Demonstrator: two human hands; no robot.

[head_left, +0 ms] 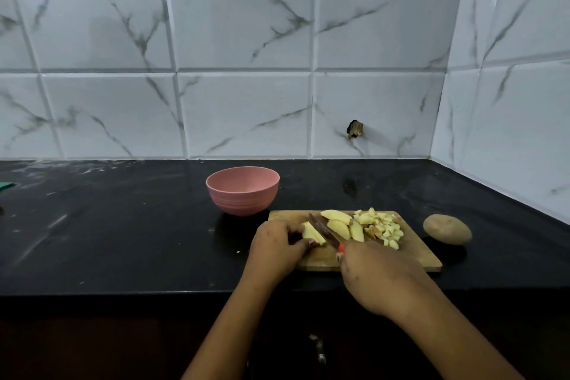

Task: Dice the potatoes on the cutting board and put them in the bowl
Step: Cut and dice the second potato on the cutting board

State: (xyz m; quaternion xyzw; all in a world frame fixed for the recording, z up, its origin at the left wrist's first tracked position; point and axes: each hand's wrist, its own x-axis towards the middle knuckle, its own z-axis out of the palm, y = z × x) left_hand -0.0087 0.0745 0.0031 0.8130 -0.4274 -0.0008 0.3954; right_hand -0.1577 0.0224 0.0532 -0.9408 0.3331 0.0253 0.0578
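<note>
A wooden cutting board (413, 251) lies on the black counter. My left hand (277, 245) holds a peeled potato piece (312, 234) at the board's left end. My right hand (376, 274) grips a red-handled knife (324, 230); its blade lies just right of that piece. Several long potato wedges (339, 224) lie mid-board, and a heap of diced potato (381, 225) sits to their right. A pink bowl (242, 191) stands behind the board's left corner and looks empty. A whole unpeeled potato (447, 229) rests on the counter right of the board.
The tiled wall rises behind the black counter (123, 225) and turns toward me at the right, close to the whole potato. A small green object (6, 185) shows at the far left edge. The counter's front edge runs just below my wrists.
</note>
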